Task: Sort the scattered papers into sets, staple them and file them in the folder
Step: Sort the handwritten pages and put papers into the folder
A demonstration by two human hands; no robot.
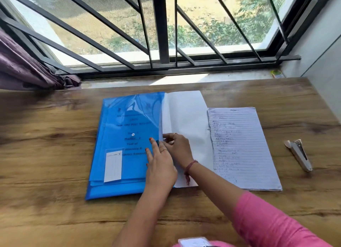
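At the far left of the frame, a purple curtain [22,69] is seen hanging beside the barred window [166,25], above the wooden table [46,136]. Left of centre, a translucent blue folder [125,145] is laid flat on the table, with printed sheets visible through its cover and a white label [113,166] near its lower left corner. At the folder's right edge, the left hand [160,165] is pressed down on the blue plastic with fingers stretched nearly straight and nothing gripped. Just beside it, touching it, the right hand [178,147] is seen with fingers curled at the edge of a white sheet [186,117], which is partly tucked into the folder's opening; the sheet appears to be pinched, though motion blur leaves the exact grip unclear. A red thread is worn on the right wrist, and a pink sleeve [267,219] fills the lower right. Right of the white sheet, overlapping its edge, a set of lined handwritten papers [243,147] is laid flat. Farther right, well apart from the papers, a stapler [299,154] is lying on the table.
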